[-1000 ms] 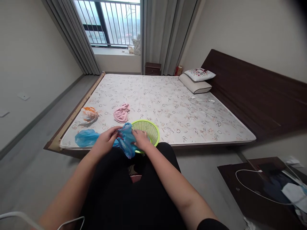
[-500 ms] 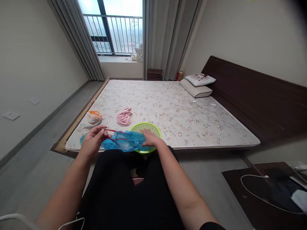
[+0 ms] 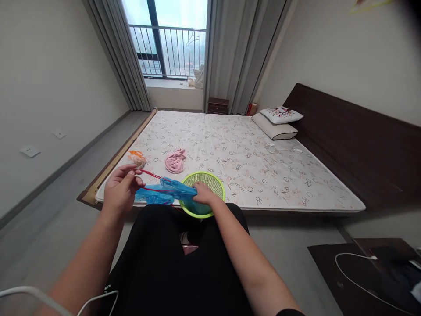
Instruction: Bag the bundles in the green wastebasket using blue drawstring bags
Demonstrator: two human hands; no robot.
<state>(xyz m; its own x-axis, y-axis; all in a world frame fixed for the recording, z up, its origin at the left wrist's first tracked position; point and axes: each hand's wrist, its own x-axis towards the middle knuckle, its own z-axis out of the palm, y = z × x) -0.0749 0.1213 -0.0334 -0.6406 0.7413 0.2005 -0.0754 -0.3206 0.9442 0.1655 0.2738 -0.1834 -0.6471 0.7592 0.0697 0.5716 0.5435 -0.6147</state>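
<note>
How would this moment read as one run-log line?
left grip: pinching red drawstring | right grip: holding blue bag at green basket | pink cloth: on mattress

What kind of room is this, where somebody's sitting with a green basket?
It looks like a bedroom. There's a big mattress printed with letters, a dark wooden headboard along one side, and a pillow with a tree picture on top of another pillow.

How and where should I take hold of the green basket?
I'd pinch the green basket by its far-right rim, coming from that side: the curved lip is bare there, while the blue bag drapes over its left rim and the right hand is over the middle.
</note>
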